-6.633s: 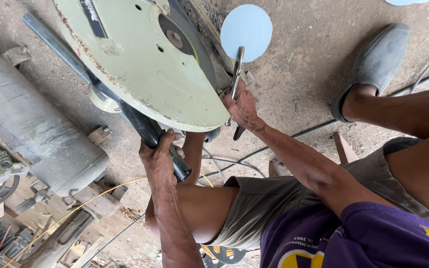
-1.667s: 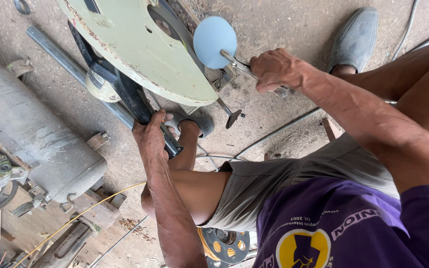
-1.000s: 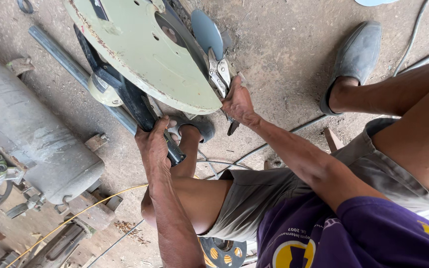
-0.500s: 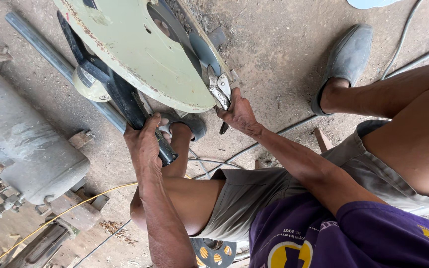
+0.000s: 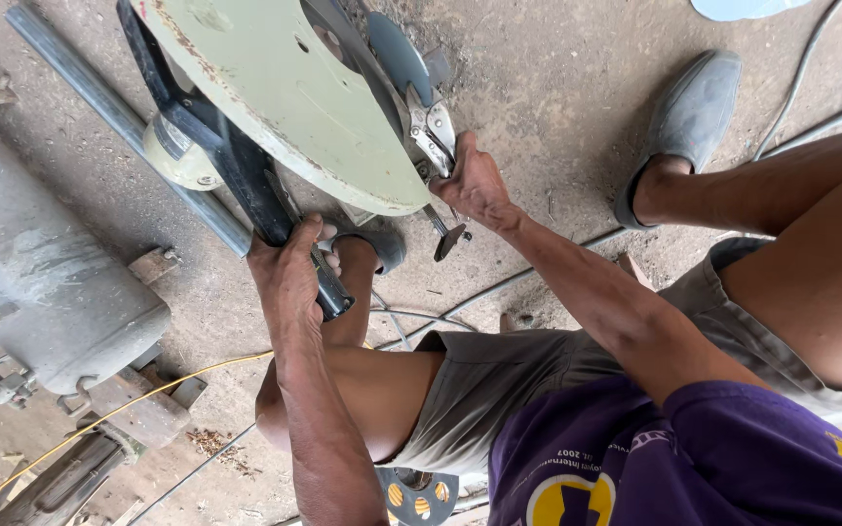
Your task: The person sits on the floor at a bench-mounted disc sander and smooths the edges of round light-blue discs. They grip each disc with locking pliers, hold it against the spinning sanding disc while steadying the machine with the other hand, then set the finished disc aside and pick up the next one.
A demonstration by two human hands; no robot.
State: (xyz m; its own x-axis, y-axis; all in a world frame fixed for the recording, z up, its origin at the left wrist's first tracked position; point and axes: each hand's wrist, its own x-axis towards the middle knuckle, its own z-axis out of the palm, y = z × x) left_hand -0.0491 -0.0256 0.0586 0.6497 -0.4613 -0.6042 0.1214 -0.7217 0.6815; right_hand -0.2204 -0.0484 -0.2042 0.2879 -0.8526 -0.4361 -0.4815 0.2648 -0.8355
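The left hand (image 5: 289, 273) is wrapped tight around the black handle (image 5: 246, 185) of a chop saw, fingers closed over the grip near its lower end. From there the handle rises to the pale green blade guard (image 5: 285, 88), which fills the top of the view and tilts away from the person. A cream motor housing (image 5: 172, 156) sits just beside the handle on the far side.

The right hand (image 5: 475, 185) is closed at the guard's lower right edge, where it grips a metal wrench (image 5: 431, 131) set against the hub. The grey disc (image 5: 400, 54) shows edge-on just above that hand, tucked in behind the guard. A small dark clamp screw (image 5: 448, 237) pokes out below the hand.

Under the saw lies a long steel bar (image 5: 119, 117) across the concrete floor (image 5: 557, 88). A grey cylinder (image 5: 31, 263) lies to the left, with a yellow cable (image 5: 187, 375) running near it. The person's grey shoe (image 5: 684, 122) rests on the floor to the right, well apart from the saw.
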